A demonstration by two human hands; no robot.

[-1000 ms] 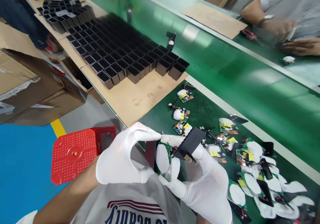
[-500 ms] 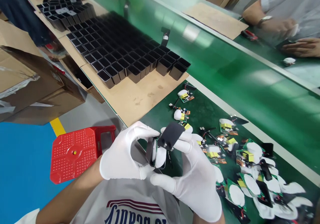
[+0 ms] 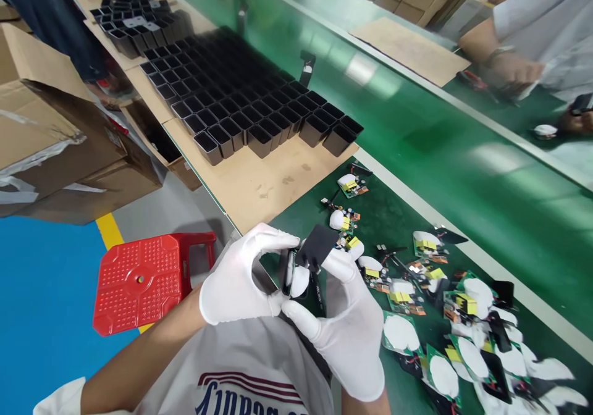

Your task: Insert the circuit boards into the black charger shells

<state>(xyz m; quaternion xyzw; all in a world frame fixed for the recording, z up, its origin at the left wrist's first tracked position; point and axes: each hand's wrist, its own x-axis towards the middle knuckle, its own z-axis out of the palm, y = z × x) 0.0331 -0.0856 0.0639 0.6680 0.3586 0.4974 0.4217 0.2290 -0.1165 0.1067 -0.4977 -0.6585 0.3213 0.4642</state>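
Note:
In white gloves, both hands meet in front of my shirt. My left hand (image 3: 245,273) is wrapped around a small black plastic case (image 3: 283,270), its open end facing up toward me. A circuit board with a white pad (image 3: 299,281) sits partly inside the case. Above it stands a flat black cover (image 3: 319,245), tilted, apparently wired to the board. The fingers of my right hand (image 3: 347,322) are closed on the cover's right edge, and its thumb lies by the lower rim of the case. The right fingertips are partly hidden behind the cover.
Rows of open black cases (image 3: 236,106) stand on cardboard (image 3: 250,186) at upper left. Several circuit boards with white pads (image 3: 443,375) lie on the green bench at right. A red stool (image 3: 139,279) is at left. Across the green conveyor (image 3: 417,112), a co-worker's hand (image 3: 514,72) is busy.
My view has shifted slightly, so the bench appears lower and further right. The right hand's fingers have moved lower along the cover. My left hand keeps its hold on the case.

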